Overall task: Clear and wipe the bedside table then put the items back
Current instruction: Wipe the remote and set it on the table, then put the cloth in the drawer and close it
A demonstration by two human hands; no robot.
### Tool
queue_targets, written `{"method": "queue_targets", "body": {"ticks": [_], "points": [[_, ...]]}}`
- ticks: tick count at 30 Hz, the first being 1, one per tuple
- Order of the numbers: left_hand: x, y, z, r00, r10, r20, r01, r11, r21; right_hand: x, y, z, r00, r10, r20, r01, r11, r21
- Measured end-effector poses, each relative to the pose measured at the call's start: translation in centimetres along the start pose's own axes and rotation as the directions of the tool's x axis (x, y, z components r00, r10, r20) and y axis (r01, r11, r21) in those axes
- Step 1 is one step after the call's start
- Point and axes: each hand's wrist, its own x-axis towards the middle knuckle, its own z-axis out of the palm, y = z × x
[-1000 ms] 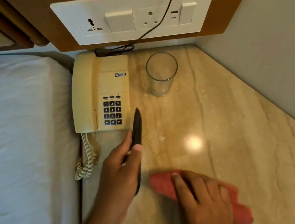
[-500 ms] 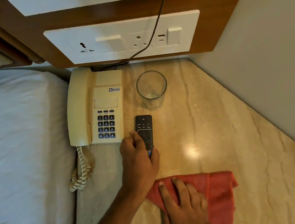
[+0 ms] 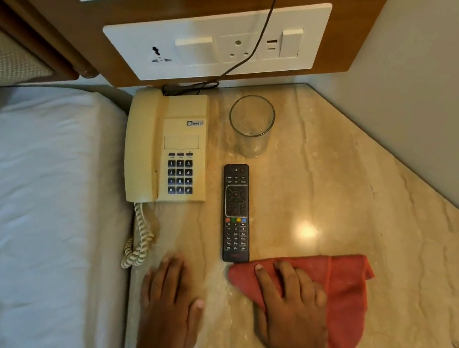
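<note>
In the head view, a folded red cloth (image 3: 332,296) is pressed flat at the table's (image 3: 371,198) front edge under the open right hand (image 3: 294,314), seemingly for wiping, while the empty left hand (image 3: 171,307) is spread near the front left corner, clear of the black remote (image 3: 236,212) laid between phone (image 3: 165,147) and cloth, below the glass (image 3: 250,125).

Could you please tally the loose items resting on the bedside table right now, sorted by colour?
Cream: 1, the telephone
Clear: 1, the glass
Black: 1, the remote
Red: 1, the cloth, under the right hand
Total: 4
</note>
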Motion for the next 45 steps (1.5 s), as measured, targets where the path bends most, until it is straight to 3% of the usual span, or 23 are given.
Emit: {"method": "queue_targets", "body": {"ticks": [6,11,15,17,19,22,24,33,38,43,45], "points": [[-0.3,-1.1,0.4,0.985,0.108,0.135,-0.113,0.993,0.029,-0.2,-0.4,-0.1,0.992,-0.005,-0.126,0.003,1.000,-0.021],[-0.5,-1.3,0.7,0.983,0.145,0.111,-0.151,0.987,0.047,-3.4,-1.8,0.4,0.985,0.062,-0.160,-0.076,0.994,-0.081],[-0.3,-1.6,1.2,0.982,0.152,0.108,-0.157,0.987,0.045,-8.5,-4.3,0.6,0.988,-0.067,-0.141,0.062,0.997,-0.044],[-0.1,-1.6,1.4,0.983,0.159,0.094,-0.163,0.986,0.045,-10.5,-5.1,0.9,0.992,-0.104,-0.068,0.106,0.994,0.035],[-0.2,-1.8,1.8,0.984,0.157,0.080,-0.161,0.986,0.044,-11.7,-6.1,1.4,0.986,-0.069,0.150,0.063,0.997,0.044],[-0.2,-1.7,2.0,0.986,0.149,0.069,-0.152,0.988,0.035,-11.5,-6.8,3.4,0.868,0.127,0.479,-0.104,0.992,-0.073],[-0.2,-1.8,2.0,0.987,0.149,0.057,-0.151,0.988,0.030,-10.5,-6.9,4.2,0.803,0.226,0.551,-0.206,0.974,-0.099],[-0.1,-1.9,2.0,0.990,0.140,0.019,-0.140,0.990,0.025,-11.2,-6.4,6.7,0.799,0.275,0.535,-0.134,0.948,-0.288],[-0.3,-1.8,1.9,0.991,0.130,0.025,-0.131,0.991,0.019,-10.8,-3.3,7.1,0.783,0.218,0.582,-0.214,0.974,-0.077],[-0.3,-1.7,1.6,0.991,0.127,0.049,-0.129,0.991,0.033,-13.0,-3.2,7.6,0.787,0.221,0.575,-0.233,0.971,-0.054],[-0.2,-1.7,1.6,0.990,0.130,0.049,-0.132,0.991,0.036,-16.0,-3.6,7.9,0.749,0.253,0.613,-0.301,0.953,-0.027]]}}
